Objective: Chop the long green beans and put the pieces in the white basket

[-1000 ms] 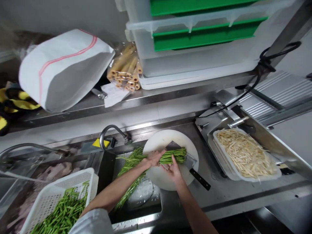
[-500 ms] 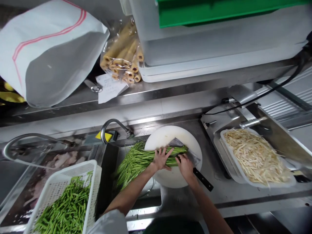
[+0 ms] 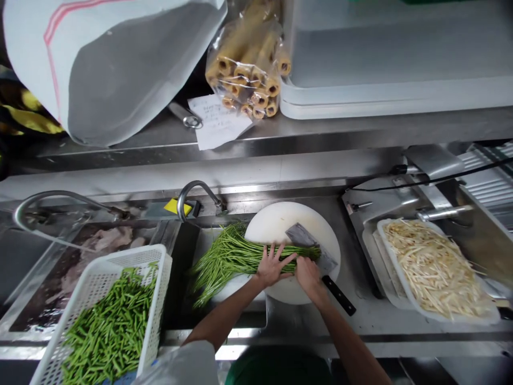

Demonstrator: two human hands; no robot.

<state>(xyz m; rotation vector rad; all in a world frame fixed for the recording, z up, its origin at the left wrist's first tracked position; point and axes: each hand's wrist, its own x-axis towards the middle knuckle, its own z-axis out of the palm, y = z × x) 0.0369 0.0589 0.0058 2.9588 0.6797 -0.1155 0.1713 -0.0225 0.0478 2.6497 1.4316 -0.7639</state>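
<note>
A bundle of green stalks (image 3: 236, 254) is laid across the round white board (image 3: 276, 222), its loose end spread over the sink (image 3: 184, 267). It is partly covered by the left hand (image 3: 271, 266), fingers splayed; the right hand (image 3: 308, 276) is curled against it (what is pinched cannot be told). A cleaver (image 3: 328, 262) is partly overlain by the stalks.

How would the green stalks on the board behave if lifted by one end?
The stalks would probably droop, being long and thin. They may slide apart, since no tie shows around them. The splayed left ends look likely to trail.
</note>
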